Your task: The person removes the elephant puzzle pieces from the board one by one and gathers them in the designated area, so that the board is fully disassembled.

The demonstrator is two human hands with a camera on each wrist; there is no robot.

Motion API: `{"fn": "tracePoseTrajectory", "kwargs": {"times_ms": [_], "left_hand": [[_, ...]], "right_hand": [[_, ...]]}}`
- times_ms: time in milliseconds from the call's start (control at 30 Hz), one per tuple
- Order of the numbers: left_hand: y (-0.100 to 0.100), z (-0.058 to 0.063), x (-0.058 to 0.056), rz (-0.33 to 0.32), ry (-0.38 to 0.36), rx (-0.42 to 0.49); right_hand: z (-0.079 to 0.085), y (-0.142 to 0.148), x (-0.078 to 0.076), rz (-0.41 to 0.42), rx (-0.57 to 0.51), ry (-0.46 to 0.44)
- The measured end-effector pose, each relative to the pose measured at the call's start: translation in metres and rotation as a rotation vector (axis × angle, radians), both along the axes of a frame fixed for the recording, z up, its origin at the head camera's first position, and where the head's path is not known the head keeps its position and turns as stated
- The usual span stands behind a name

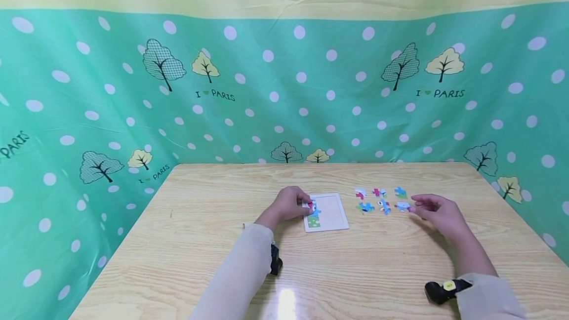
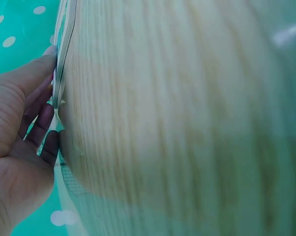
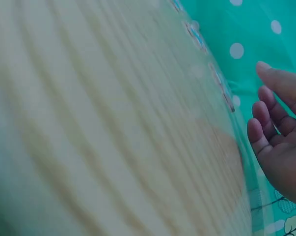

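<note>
The left hand (image 1: 286,204) rests at the left edge of a square white puzzle tray (image 1: 332,215) on the pale wooden table (image 1: 169,241), maybe steadying it (I can't tell if it pinches anything). The loose, empty right hand (image 1: 444,215) is beside six flat, colourful jigsaw pieces (image 1: 366,207), likely spread for easy choosing.

Tray (image 1: 334,213): left edge partly hidden behind left hand (image 1: 288,204)
Pieces (image 1: 365,207): prints too small to tell
Surface (image 1: 355,260): near edge cut off
Right hand (image 3: 287,147): cropped, right wrist view
</note>
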State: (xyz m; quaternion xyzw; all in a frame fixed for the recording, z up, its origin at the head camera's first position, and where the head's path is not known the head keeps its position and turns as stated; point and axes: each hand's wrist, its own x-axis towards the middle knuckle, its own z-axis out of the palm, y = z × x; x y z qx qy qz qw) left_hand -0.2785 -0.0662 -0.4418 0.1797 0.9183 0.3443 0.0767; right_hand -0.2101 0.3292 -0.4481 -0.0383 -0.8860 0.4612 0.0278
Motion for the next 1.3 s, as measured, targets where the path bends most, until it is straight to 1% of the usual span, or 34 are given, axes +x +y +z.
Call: {"fn": "tracePoseTrajectory", "kwargs": {"times_ms": [67,233,333,433,633,767,900,1000,1100,1300], "left_hand": [[0.000,0.000,0.000,0.000,0.001,-0.001],[0.000,0.000,0.001,-0.005,0.007,0.001],[0.000,0.000,0.001,-0.003,0.005,0.011],[0.000,0.000,0.000,-0.003,0.006,0.016],[0.000,0.000,0.000,-0.005,0.007,0.011],[0.000,0.000,0.000,-0.005,0.006,0.012],[0.000,0.000,0.000,-0.004,0.003,0.010],[0.000,0.000,-0.001,-0.005,0.002,0.016],[-0.001,-0.001,-0.001,-0.006,0.002,0.022],[-0.001,-0.001,0.000,-0.011,0.009,0.027]], "right_hand": [[0.003,-0.004,0.002,0.008,-0.036,0.000],[0.011,-0.014,0.006,0.031,-0.060,0.014],[0.015,-0.020,0.007,0.060,-0.080,0.047],[0.017,-0.026,0.007,0.093,-0.103,0.099],[0.019,-0.037,0.007,0.148,-0.176,0.151],[0.022,-0.043,0.007,0.184,-0.189,0.143],[0.026,-0.052,0.008,0.249,-0.177,0.132],[0.029,-0.059,0.008,0.300,-0.164,0.149],[0.030,-0.066,0.007,0.333,-0.153,0.155],[0.032,-0.078,0.004,0.380,-0.168,0.113]]}}
